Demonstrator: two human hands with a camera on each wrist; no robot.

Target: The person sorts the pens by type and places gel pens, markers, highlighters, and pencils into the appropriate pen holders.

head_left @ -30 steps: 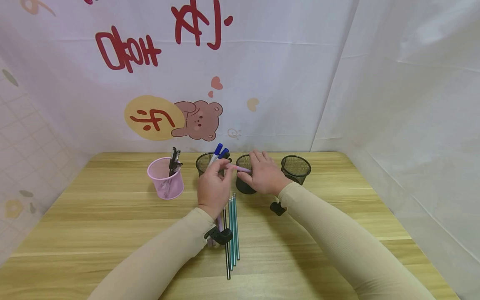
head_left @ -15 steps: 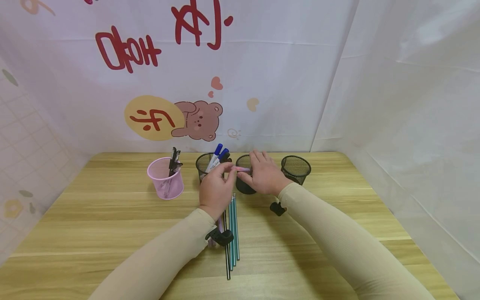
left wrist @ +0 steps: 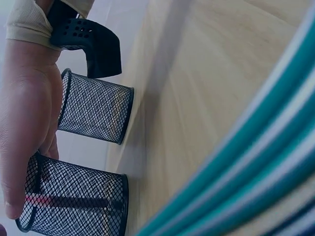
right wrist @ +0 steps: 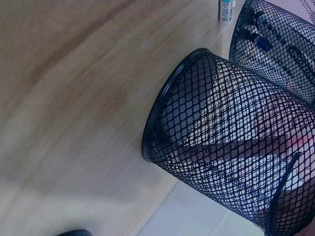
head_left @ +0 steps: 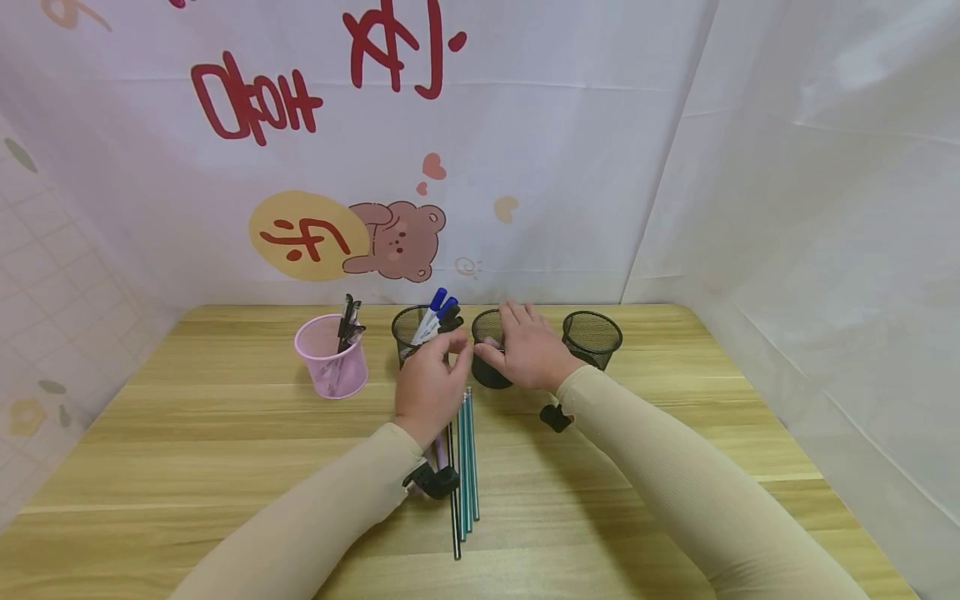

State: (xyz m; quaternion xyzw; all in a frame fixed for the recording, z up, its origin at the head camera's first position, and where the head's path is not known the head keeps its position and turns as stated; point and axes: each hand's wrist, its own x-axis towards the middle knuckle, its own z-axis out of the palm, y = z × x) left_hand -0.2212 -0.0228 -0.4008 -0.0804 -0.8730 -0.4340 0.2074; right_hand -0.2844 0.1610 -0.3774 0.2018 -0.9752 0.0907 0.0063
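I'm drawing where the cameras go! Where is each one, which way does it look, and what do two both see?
Head: on the head, facing forward and down at the table; left hand, right hand and sleeves show.
Left wrist: on that wrist, facing past teal pencils to two black cups; the right hand shows.
Right wrist: on that wrist, facing the middle black cup close up; no hand shows clearly.
Both wrist views share that cup, with a pen inside.

Facing us, a brown cartoon bear (head_left: 401, 242) hugs a yellow disc (head_left: 318, 210) below red lettering (head_left: 243, 104) on white cloth (head_left: 570, 167) behind the wood-grained table (head_left: 570, 508).
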